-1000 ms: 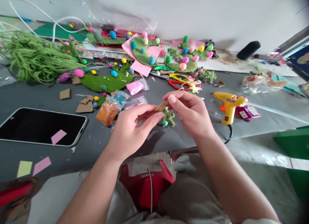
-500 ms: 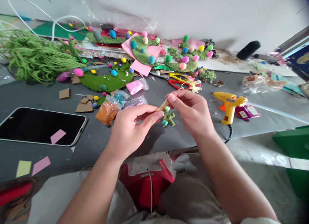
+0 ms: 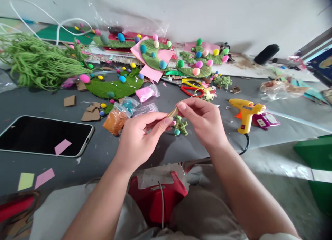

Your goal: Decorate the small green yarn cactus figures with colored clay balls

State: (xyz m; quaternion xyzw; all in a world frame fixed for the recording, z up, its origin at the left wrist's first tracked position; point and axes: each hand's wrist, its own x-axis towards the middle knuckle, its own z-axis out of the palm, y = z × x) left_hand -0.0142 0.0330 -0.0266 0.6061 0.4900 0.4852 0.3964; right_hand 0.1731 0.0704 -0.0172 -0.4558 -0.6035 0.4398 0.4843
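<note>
A small tan strip that looks like cardboard (image 3: pixel 172 112) is pinched at both ends above the dark table. My left hand (image 3: pixel 144 138) grips its lower left end between thumb and fingers. At the upper right end, my right hand (image 3: pixel 203 119) holds it with thumb and forefinger. Just below the strip lies a small star wound in green yarn (image 3: pixel 182 126), with a light blue pom-pom (image 3: pixel 177 132) on its lower point. A bit of pink shows beside my left fingertips; I cannot make out what it is.
A yellow glue gun (image 3: pixel 245 112) stands to the right, its cord over the table edge. Red-handled scissors (image 3: pixel 192 90) lie beyond my hands. To the left are a phone (image 3: pixel 44 134), cardboard scraps (image 3: pixel 90 114), an orange bag (image 3: pixel 115 120) and green yarn (image 3: pixel 41 60). Pom-pom-covered wreaths (image 3: pixel 153 58) line the back.
My hands have come slightly closer together, and less of the tan strip shows between them. A bit of pink now shows by the left fingertips, where the star's pale green pom-pom was visible.
</note>
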